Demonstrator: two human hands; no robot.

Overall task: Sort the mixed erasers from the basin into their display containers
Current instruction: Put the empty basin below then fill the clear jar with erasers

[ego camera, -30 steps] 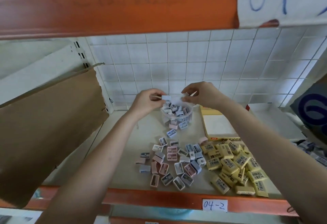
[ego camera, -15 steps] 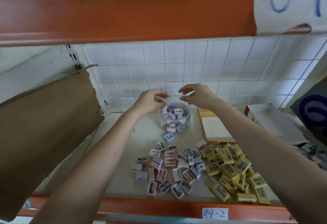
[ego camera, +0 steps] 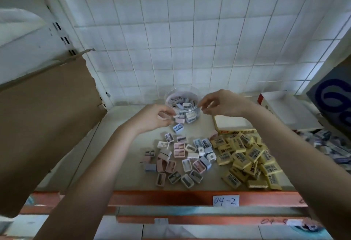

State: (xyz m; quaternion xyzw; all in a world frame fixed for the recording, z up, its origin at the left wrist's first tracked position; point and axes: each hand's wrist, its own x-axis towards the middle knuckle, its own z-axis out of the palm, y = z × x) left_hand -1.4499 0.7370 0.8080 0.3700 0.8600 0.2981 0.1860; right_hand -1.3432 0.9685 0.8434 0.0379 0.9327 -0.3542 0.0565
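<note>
Eraser jar [ego camera: 171, 92] between left hand [ego camera: 152, 117] and right hand [ego camera: 223, 104]; fingers [ego camera: 206, 100] curled, hold unclear.

We look into a shelf bay backed by a white grid-patterned back wall [ego camera: 190, 40], in dim, even light. The beige shelf board [ego camera: 121, 137] is edged in front by an orange steel beam [ego camera: 167, 198] carrying a white paper label [ego camera: 225, 200] marked 04-2. A brown cardboard sheet [ego camera: 47, 126] leans at left below a white slotted upright [ego camera: 63, 33]; a dark blue printed box [ego camera: 332, 97] stands at right.
</note>
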